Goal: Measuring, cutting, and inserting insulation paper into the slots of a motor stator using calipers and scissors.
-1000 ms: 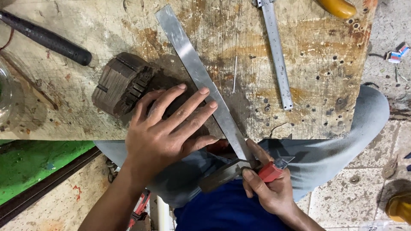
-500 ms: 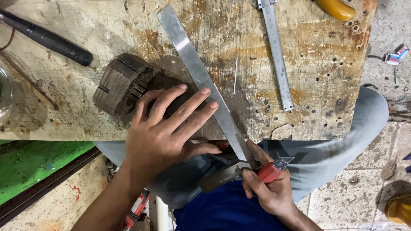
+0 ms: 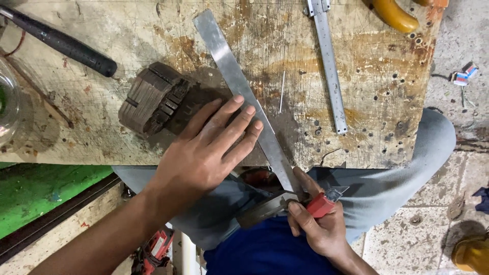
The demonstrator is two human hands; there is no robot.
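Note:
My left hand [image 3: 206, 147] lies flat, fingers spread, pressing a dark sheet [image 3: 204, 91] and a long metal ruler [image 3: 239, 89] onto a worn wooden workbench [image 3: 153, 46]. The ruler runs diagonally from the top centre down past the bench's front edge. My right hand [image 3: 318, 224] is closed around a red-handled utility knife [image 3: 326, 202], whose blade sits beside the ruler's lower end, just off the bench edge above my lap. A round stack of dark slotted metal plates [image 3: 153, 98] stands just left of my left hand.
A black-handled tool [image 3: 61, 43] lies at the top left and a second metal ruler [image 3: 328, 61] at the top right. A yellow handle [image 3: 395, 15] sits at the far corner. A thin nail [image 3: 281, 91] lies mid-bench. A red tool [image 3: 155, 252] rests on the floor.

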